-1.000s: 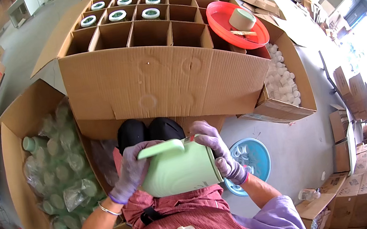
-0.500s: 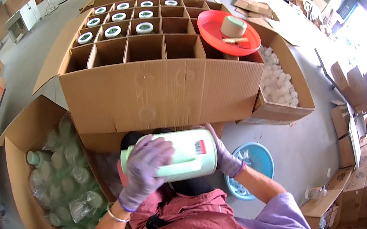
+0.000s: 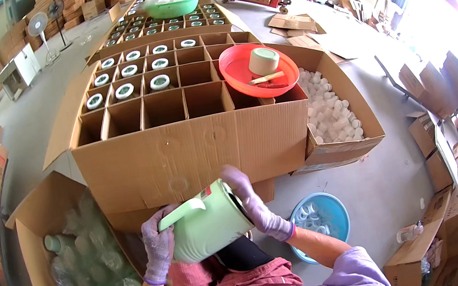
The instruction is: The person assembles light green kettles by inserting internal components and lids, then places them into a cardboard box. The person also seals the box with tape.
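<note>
Lower centre: green jug (image 3: 209,228) now turned handle-up, hollow end facing your right hand (image 3: 261,213), fingers nearly straight; left hand (image 3: 158,245) curls round it.

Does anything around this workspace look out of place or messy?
Mildly, yes. The red basin is perched atop the divided carton, toward its right, whereas the white-rimmed containers stand down inside it. Flattened cardboard also lies loose on the floor beyond. I see no clear spill.
</note>
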The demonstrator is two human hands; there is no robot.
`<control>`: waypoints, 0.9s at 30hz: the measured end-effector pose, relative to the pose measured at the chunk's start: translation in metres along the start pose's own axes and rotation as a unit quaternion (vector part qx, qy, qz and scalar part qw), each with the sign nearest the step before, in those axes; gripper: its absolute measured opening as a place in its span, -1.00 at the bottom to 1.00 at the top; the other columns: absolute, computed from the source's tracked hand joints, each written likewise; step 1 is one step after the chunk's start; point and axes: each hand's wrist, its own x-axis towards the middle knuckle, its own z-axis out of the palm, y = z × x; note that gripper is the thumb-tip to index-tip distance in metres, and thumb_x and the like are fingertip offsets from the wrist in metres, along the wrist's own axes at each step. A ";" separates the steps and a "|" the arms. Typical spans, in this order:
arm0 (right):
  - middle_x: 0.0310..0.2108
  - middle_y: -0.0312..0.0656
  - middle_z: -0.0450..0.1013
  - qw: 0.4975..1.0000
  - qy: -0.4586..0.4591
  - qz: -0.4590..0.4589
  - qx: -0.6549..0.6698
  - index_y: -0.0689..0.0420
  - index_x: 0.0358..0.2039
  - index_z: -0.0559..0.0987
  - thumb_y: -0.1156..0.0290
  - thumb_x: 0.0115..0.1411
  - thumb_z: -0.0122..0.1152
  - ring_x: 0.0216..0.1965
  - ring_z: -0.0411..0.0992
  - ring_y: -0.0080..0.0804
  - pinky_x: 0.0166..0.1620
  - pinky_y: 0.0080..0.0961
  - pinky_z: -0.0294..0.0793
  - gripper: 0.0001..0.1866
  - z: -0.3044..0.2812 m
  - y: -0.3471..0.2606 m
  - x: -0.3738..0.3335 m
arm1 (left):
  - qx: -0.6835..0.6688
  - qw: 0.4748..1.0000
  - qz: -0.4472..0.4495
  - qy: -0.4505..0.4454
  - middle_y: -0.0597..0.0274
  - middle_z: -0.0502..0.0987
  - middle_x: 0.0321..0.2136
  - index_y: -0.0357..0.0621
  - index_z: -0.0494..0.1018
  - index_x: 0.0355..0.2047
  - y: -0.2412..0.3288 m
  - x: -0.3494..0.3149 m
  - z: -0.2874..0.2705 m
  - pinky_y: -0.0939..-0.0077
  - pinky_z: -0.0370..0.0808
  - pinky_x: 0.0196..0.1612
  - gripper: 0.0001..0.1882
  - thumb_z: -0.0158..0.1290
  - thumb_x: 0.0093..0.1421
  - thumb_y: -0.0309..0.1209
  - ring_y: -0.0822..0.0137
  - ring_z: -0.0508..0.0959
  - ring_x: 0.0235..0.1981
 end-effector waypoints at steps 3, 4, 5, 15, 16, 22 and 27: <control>0.38 0.01 -0.10 0.993 -0.082 -0.001 0.088 0.15 0.32 0.15 0.27 0.26 -0.06 0.42 -0.16 -0.08 0.40 -0.21 -0.18 -0.37 0.009 -0.029 0.005 | 0.228 0.927 0.294 0.047 -0.01 0.60 -0.30 -0.32 0.54 -0.29 0.007 0.000 0.002 0.12 0.45 0.08 -0.80 0.03 0.11 -0.47 -0.03 0.59 -0.17; 0.39 0.01 -0.12 0.993 -0.087 -0.008 0.074 0.14 0.33 0.14 0.26 0.26 -0.05 0.42 -0.17 -0.09 0.40 -0.21 -0.18 -0.36 0.009 -0.029 0.005 | 0.224 0.926 0.301 0.053 -0.02 0.60 -0.30 -0.33 0.54 -0.30 0.011 0.000 0.002 0.13 0.45 0.08 -0.79 0.03 0.12 -0.45 -0.03 0.59 -0.18; 0.39 0.01 -0.14 0.994 -0.091 -0.014 0.060 0.14 0.33 0.12 0.26 0.26 -0.05 0.43 -0.19 -0.09 0.40 -0.22 -0.19 -0.35 0.009 -0.031 0.006 | 0.219 0.924 0.307 0.060 -0.03 0.60 -0.30 -0.34 0.54 -0.30 0.014 -0.001 0.002 0.13 0.44 0.09 -0.78 0.03 0.13 -0.43 -0.03 0.59 -0.18; -0.44 -0.10 0.50 0.925 0.113 -0.130 -0.340 0.21 -0.36 0.58 0.42 0.09 0.22 -0.31 0.51 -0.16 -0.18 -0.31 0.51 -0.86 -0.126 -0.176 0.182 | -0.098 0.984 0.055 0.135 0.04 0.60 -0.23 -0.44 0.51 -0.11 -0.072 -0.019 -0.078 0.41 0.51 -0.06 -0.70 0.03 0.20 -0.47 0.30 0.58 -0.19; -0.38 -0.07 0.53 0.820 0.132 -0.172 -0.530 0.16 -0.32 0.60 0.29 0.09 0.19 -0.26 0.51 -0.08 -0.15 -0.26 0.51 -0.77 -0.166 -0.180 0.202 | -0.119 0.983 0.030 0.136 0.05 0.60 -0.24 -0.44 0.51 -0.11 -0.079 -0.016 -0.076 0.41 0.52 -0.07 -0.69 0.05 0.20 -0.46 0.29 0.59 -0.20; -0.34 -0.04 0.56 0.708 0.030 0.041 -0.705 0.04 -0.34 0.66 0.21 0.00 0.20 -0.29 0.54 -0.07 -0.16 -0.26 0.52 -0.74 -0.190 -0.158 0.242 | -0.111 0.975 -0.037 0.190 0.10 0.58 -0.26 -0.41 0.54 -0.17 -0.076 -0.016 -0.076 0.44 0.52 -0.14 -0.70 0.09 0.20 -0.38 0.31 0.57 -0.25; -0.41 -0.05 0.56 0.713 -0.103 0.128 -0.681 0.10 -0.35 0.64 0.25 -0.15 0.32 -0.32 0.54 -0.13 -0.26 -0.30 0.53 -0.69 -0.196 -0.145 0.240 | -0.086 0.982 -0.039 0.164 0.11 0.59 -0.29 -0.40 0.55 -0.18 -0.067 -0.005 -0.072 0.43 0.52 -0.14 -0.70 0.09 0.25 -0.36 0.32 0.58 -0.27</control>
